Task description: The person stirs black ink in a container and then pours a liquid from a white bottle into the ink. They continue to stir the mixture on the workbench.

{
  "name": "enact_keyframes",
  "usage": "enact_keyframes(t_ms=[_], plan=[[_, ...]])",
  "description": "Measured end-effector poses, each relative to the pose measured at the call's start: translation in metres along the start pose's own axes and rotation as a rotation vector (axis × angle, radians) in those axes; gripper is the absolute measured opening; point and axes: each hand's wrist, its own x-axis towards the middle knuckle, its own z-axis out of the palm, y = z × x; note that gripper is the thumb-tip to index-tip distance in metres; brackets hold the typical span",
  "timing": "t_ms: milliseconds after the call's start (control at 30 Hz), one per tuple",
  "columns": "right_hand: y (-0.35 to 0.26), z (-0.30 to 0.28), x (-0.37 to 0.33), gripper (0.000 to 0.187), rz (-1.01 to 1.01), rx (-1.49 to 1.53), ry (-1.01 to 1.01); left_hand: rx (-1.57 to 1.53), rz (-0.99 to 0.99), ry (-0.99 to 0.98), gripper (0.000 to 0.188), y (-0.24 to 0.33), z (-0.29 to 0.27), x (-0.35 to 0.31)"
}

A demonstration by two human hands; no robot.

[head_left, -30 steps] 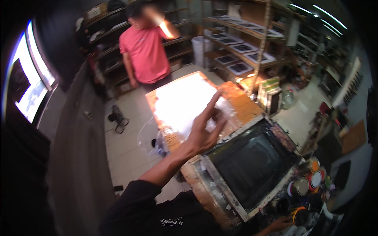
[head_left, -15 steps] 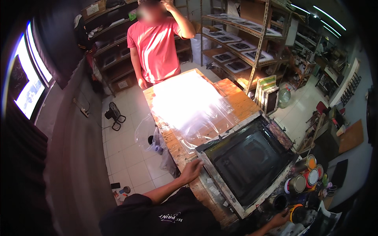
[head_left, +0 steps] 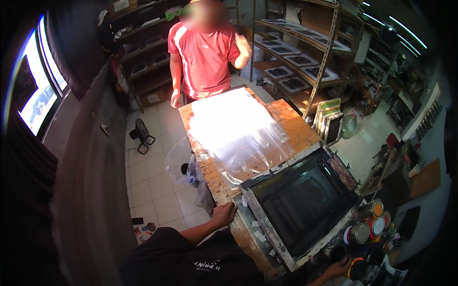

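Note:
My left hand [head_left: 224, 214] is closed in a loose fist at the near left edge of the wooden table [head_left: 246, 243]. Just right of it lies a screen printing frame [head_left: 305, 195], its pale wooden border stained and its mesh dark with ink. No object shows in the fist. My right hand [head_left: 339, 268] is low among the containers, beside a dark cup [head_left: 338, 253] and a black container with a yellow rim [head_left: 360, 270]. Shadow hides its fingers, so I cannot make out a grip. Clear plastic sheets [head_left: 238, 138] lie in bright sunlight beyond the frame.
A person in a red shirt [head_left: 205, 59] stands at the table's far end. Paint cans [head_left: 360, 233] crowd the right side. A rack [head_left: 305, 62] holds prints; spare frames [head_left: 329, 121] lean near it. A fan [head_left: 140, 136] stands on the floor at left.
My left hand has drawn back from the frame's left border to the table edge and curled closed. The person opposite has lowered a raised hand from the head. The view has shifted slightly.

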Motion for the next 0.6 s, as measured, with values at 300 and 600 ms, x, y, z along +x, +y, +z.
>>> enact_keyframes(t_ms=[300,600], plan=[[-0.012,-0.013,-0.016,0.056,-0.038,-0.055,0.232,-0.056,-0.041,-0.094,0.029,-0.001,-0.01,0.008],[-0.146,-0.065,-0.011,0.054,-0.246,-0.113,0.406,-0.086,-0.021,-0.22,0.041,-0.019,-0.017,0.025]])
